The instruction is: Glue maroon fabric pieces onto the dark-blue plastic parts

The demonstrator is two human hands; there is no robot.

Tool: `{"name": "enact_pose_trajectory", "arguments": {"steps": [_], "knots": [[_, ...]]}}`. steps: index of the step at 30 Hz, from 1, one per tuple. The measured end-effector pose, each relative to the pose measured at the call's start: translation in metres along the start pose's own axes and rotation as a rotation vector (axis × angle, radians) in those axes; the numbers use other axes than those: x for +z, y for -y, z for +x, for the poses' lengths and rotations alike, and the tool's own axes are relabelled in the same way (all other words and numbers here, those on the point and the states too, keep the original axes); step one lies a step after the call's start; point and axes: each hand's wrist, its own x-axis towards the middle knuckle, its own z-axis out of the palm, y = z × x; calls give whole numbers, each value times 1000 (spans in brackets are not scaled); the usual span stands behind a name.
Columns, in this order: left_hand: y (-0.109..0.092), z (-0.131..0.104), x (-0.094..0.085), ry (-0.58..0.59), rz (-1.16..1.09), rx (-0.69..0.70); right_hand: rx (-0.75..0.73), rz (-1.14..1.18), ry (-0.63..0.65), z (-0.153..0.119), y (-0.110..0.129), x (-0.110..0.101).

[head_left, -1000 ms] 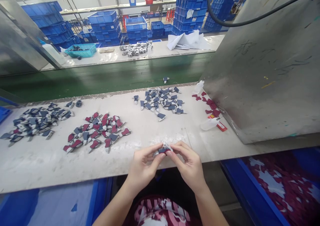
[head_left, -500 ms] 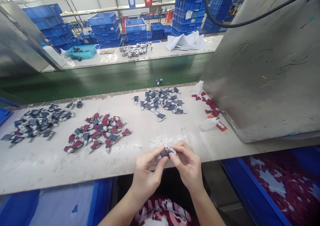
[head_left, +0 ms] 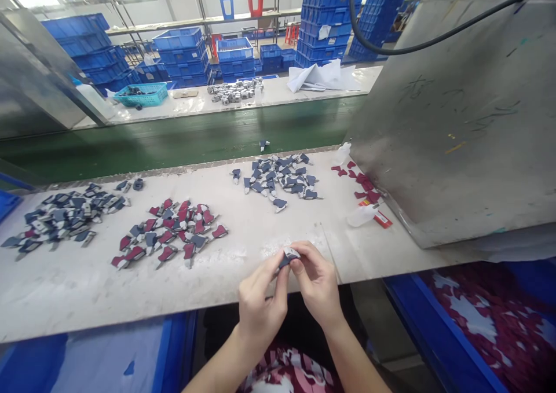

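Note:
My left hand [head_left: 263, 301] and my right hand [head_left: 319, 287] meet above the front edge of the worktable, both closed on one small grey-and-navy plastic part [head_left: 286, 257]. Fingers and thumbs pinch it from both sides and cover much of it. Farther back on the table lies a pile of navy-and-grey parts [head_left: 278, 176]. To the left is a pile of mixed maroon, navy and grey parts [head_left: 169, 231], with another navy-and-grey pile [head_left: 65, 213] beyond it. Loose maroon pieces [head_left: 364, 182] lie at the right, near a translucent bottle [head_left: 361, 216] and a red packet [head_left: 382, 218].
A green conveyor belt [head_left: 182, 141] runs behind the table, carrying one navy part [head_left: 264, 145]. A slanted metal panel [head_left: 460, 132] bounds the right side. Below it, a blue bin [head_left: 417, 306] holds maroon pieces. A black cable [head_left: 412, 50] hangs at upper right.
The part between my fingers has been turned, its grey face now up and the maroon no longer visible. My right hand has shifted slightly left. The lone part on the belt has moved left.

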Motion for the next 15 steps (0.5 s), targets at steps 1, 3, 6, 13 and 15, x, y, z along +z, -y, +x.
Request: {"name": "enact_pose_trajectory", "arguments": {"steps": [1,3,6,13,15], "knots": [[2,0,1,-11,19,12,14,20,-16,1,-2,2],[7,1,2,-25,22,-2,68,61,-40,3,-6,5],[16,6,-2,24,-38,-75,181,96,-49,6,-14,8],[16,23,-17,180,-260,-340,102,-85,47,9,-18,-6],[12,26,-20,232,-369,-444,-86,-233,20,9,-17,-12]]}}
